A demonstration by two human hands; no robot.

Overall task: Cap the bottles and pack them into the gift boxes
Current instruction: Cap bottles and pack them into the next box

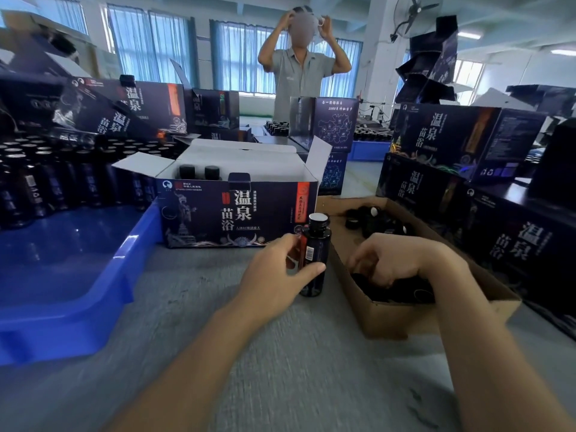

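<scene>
**Bare bottle mouth, up and to the left of the cap-searching fingers**

Grey table (pixel 218 322) in a packing room, blurred at the near edge. Nearest on it, two forearms reaching forward.

At the left hand (pixel 274 269): thumb pressed across the front of a dark bottle (pixel 314 254), fingers curled round its back, so gripped at mid-body. Standing upright on the table, long axis vertical, with the white-topped mouth (pixel 318 217) above the thumb and no cap on it.

Just to the right of those fingers, the right hand (pixel 396 260), dipped knuckles-up into a low cardboard tray (pixel 405 319) of black caps (pixel 371 218). Fingers curled downward among the caps. Cannot tell whether pinching one, because hidden under the hand.

Judged as the step in hand: fetching a cap. For the coming move, up and to the left from the right fingertips to the mouth, then straight down along the vertical axis and a twist. Nearer to the mouth is the left hand, but occupied as holder, so probably capping by the right.

Beyond the left fingers, close behind the bottle, an open gift box (pixel 237 210) with flaps up and only two capped bottles (pixel 187 171) showing inside, so packing judged hardly begun. To the left of the left fingers, a blue bin (pixel 62 291), and behind it rows of dark bottles (pixel 46 182). Farthest, stacked boxes, blue curtains, and a person (pixel 300 76) standing with both hands raised to the head.
</scene>
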